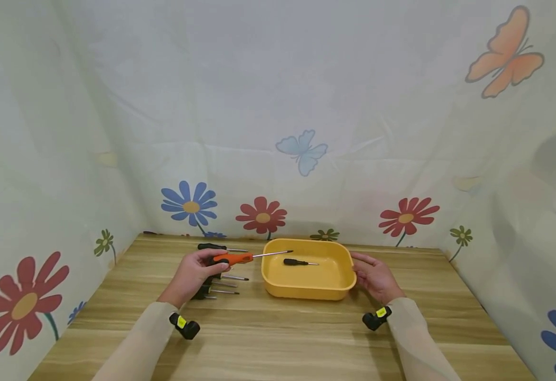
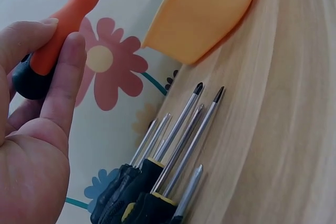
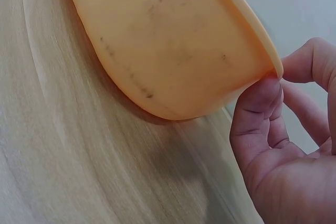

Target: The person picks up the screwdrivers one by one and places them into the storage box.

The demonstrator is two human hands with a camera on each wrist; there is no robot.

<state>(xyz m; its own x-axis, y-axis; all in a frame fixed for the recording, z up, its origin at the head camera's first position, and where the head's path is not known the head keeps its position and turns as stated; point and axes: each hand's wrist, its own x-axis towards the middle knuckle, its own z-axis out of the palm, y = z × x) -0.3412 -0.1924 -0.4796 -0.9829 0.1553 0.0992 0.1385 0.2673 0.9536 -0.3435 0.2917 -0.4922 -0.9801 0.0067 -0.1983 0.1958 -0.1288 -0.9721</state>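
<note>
Left hand (image 1: 193, 273) grips orange screwdriver (image 1: 234, 258), tip over yellow tray (image 1: 306, 290) rim; right hand (image 1: 375, 276) fingers curl on tray's right edge, steadying it on counter (image 1: 278, 338)

- The scene is lit brightly and evenly by soft, diffuse light; no glare is seen.
- A faint shadow is cast on the wooden table (image 1: 278, 338) just beneath and in front of the yellow tray (image 1: 306, 288).
- Straight lines well away from the tray are bent outward in the head view.
- In the right wrist view, the wood grain around the tray is curved, and the hand (image 3: 286, 145) beside it is rendered slightly soft.
</note>
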